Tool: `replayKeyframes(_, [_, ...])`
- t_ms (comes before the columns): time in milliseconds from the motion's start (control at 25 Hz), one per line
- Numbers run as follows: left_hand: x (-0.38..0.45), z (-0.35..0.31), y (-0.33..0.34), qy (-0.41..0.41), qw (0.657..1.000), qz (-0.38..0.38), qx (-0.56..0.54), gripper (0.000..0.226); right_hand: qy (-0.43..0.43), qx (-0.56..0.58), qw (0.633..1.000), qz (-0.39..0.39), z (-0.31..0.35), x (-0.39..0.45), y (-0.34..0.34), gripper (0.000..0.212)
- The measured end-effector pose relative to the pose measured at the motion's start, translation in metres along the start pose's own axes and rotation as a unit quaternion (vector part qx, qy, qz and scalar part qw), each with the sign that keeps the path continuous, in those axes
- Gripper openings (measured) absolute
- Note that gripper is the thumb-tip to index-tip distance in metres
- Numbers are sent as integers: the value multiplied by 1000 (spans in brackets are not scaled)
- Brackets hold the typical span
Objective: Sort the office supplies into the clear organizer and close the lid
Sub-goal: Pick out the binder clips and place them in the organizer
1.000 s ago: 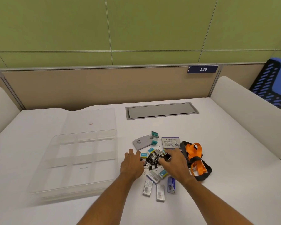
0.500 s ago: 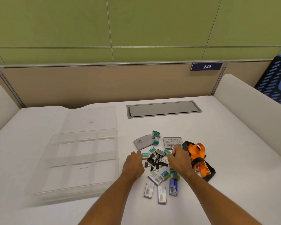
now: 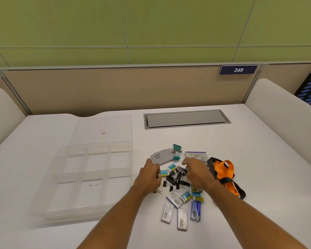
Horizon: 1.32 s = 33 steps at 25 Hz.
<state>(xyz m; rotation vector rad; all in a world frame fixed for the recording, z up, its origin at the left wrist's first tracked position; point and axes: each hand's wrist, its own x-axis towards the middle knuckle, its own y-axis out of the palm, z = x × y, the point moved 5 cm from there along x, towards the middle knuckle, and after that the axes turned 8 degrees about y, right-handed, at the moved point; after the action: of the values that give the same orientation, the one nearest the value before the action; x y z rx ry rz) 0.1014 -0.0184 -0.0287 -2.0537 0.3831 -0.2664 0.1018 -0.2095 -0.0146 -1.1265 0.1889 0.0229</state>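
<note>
Black binder clips (image 3: 176,178) lie tangled between my hands, right of the empty organizer (image 3: 90,177). My left hand (image 3: 148,177) curls beside them; my right hand (image 3: 196,172) seems to pinch one, though I cannot tell surely. Interlocked handles could drag extras out and scatter them.

Open desk (image 3: 258,159) lies right of and behind the clutter. Binder clips (image 3: 176,177), small boxes (image 3: 182,219) and orange lanyard (image 3: 224,172) crowd the centre. Clear organizer (image 3: 75,211) blocks the left, its lid (image 3: 101,126) flat behind it.
</note>
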Motion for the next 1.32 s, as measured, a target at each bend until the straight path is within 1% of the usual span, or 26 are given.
replayKeyframes(80, [2,-1,3,7,1000,6,-10,7,-44,-75,995,47,5,4,2,45])
replayKeyframes(160, [4,-4,7,13,1000,14,-22,10,-86,-164,979,87,8,6,6,58])
replayKeyframes(240, [6,-9,11,20,999,22,-24,15,-116,-220,964,97,11,7,10,58])
replayKeyframes(360, [9,-20,14,32,999,19,-18,13,-128,-241,959,78,12,9,10,50])
replayKeyframes(520, [10,-29,24,44,998,33,5,42,-137,-226,962,71,13,10,6,41])
replayKeyframes(600, [10,-30,27,44,998,40,17,49,-138,-217,964,69,11,9,5,38])
replayKeyframes(680, [10,-30,27,40,998,48,29,56,-137,-200,968,69,9,7,4,43])
replayKeyframes(760, [10,-30,29,30,997,56,33,65,-129,-175,974,70,6,6,-3,53])
replayKeyframes(840, [10,-32,29,20,997,62,38,71,-120,-165,977,66,3,6,-10,56])
replayKeyframes(960, [13,-34,30,11,997,70,41,69,-101,-146,983,53,-3,4,-19,53])
replayKeyframes(1120, [12,-38,26,20,998,48,36,56,-87,-111,989,40,-9,-2,-22,51])
replayKeyframes(1240, [8,-46,16,43,999,20,20,42,-78,-92,992,34,-8,-9,-25,57])
replayKeyframes(1320, [4,-48,11,50,998,12,19,42,-72,-83,993,33,-6,-15,-27,59])
